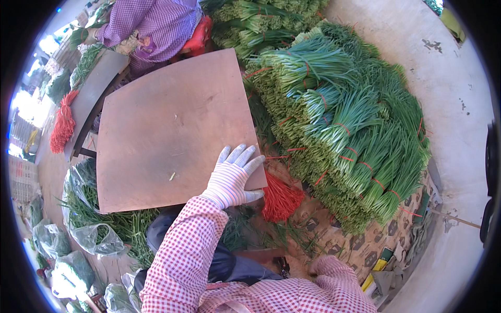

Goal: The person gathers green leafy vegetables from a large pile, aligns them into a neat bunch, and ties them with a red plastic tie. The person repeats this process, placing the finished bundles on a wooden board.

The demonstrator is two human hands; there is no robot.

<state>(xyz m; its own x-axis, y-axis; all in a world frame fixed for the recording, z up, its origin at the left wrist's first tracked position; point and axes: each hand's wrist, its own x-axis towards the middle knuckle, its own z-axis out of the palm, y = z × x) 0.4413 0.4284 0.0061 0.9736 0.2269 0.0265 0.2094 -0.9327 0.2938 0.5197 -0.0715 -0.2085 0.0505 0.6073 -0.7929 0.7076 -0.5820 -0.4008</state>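
Observation:
My left hand [233,177], in a striped knit glove, lies on the right front corner of a brown flat board [176,129]. Its fingers are spread, with the thumb at the board's edge. A small green scrap [172,176] lies on the board. Just right of that corner hangs or lies a bunch of red ties [280,199]. My right hand is not in view; only its checked sleeve [336,270] shows at the lower right. Beyond the ties is a large stack of green leafy stalks in bundles [344,117], bound with red ties.
A co-worker in a checked purple garment [156,27] sits at the upper left beside a second board [92,94] with red ties [64,125]. Plastic bags of greens [94,234] stand left of my legs. Printed cardboard [352,250] and a pale wall [462,156] are at the right.

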